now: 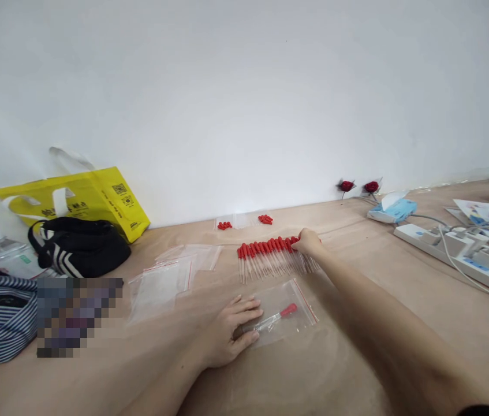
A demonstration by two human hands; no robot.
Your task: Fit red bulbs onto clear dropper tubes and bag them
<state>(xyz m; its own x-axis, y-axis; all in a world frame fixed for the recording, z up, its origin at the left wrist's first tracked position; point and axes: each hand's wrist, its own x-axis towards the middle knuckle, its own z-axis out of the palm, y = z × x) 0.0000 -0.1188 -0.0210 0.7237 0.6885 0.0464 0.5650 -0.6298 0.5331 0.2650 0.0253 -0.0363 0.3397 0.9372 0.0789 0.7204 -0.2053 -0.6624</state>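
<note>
My left hand (236, 330) lies with fingers spread on the left side of a clear zip bag (277, 294). Inside this bag is a single glass dropper (288, 310) with a red rubber bulb; its tip end lies by my thumb. Farther back, several red-bulbed droppers (265, 247) lie side by side in a row, bulbs pointing away from me. At the row's right end my right hand (309, 242) is closed in a pinch on the red bulb of a dropper; the hand partly hides it.
Flat clear zip bags (161, 283) overlap on the left. Bags with red bulbs (224, 225) lie by the wall. A black pouch (92, 245), a yellow bag (109, 190) and a striped bag (2, 318) stand left. Tissues (394, 209) and a power strip (456, 251) with cables lie right.
</note>
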